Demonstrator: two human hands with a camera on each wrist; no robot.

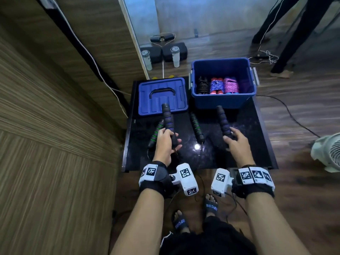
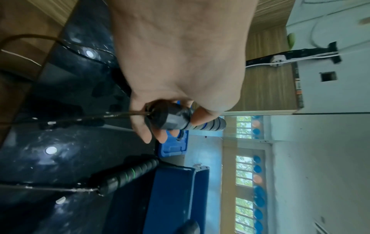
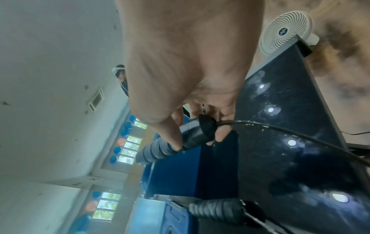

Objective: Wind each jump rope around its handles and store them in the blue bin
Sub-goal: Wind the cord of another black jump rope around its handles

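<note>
A person stands at a dark desk (image 1: 239, 144), each hand closed round one purple-banded handle of the same jump rope. The left hand (image 1: 164, 144) grips its handle (image 1: 167, 119) near the cord end, in front of the bin's lid (image 1: 145, 92); the right hand (image 1: 237, 142) pinches the matching handle (image 1: 221, 118) just short of the blue bin (image 1: 220, 102). The thin cord (image 3: 300, 134) trails loose from both handle ends toward the desk's near edge. Between the hands and the bin lie two green-banded handles (image 1: 196, 128) of a second rope, not yet wound. Three wound ropes (image 1: 217, 85) already sit inside the bin. The foam grips look light and slightly soft, easy to hold; the cord appears slick, springy and likely to uncoil, so it probably wants tension while the handles are held together near the cord ends.
</note>
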